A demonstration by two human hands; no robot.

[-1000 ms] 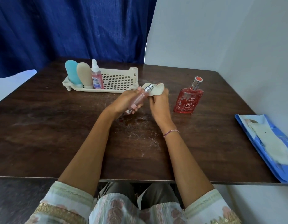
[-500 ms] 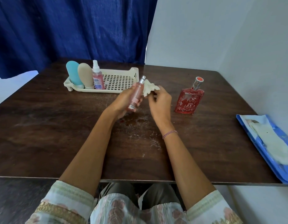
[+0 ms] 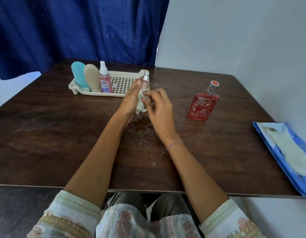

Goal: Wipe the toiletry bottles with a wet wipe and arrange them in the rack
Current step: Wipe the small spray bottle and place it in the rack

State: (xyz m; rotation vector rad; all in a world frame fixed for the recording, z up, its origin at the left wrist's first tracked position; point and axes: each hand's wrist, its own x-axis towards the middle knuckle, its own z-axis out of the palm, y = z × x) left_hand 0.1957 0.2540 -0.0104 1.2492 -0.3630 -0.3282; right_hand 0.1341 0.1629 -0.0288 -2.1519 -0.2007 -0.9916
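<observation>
dark brown wood-grain counter [image 3: 45, 134], scuffed and speckled with pale residue near the middle. deep blue curtain [image 3: 80, 28] hanging behind the far edge, covering the left side. plain pale wall [image 3: 234, 35] behind and along the right. patterned garment with gold trim [image 3: 131, 222] at the bottom edge.

red perfume bottle [image 3: 203, 103]: "RED ZX" in pale letters on its front; a small logo above, too small to read
pink spray bottle [image 3: 105, 80] in the rack [image 3: 124, 83]: blue label print, illegible
</observation>
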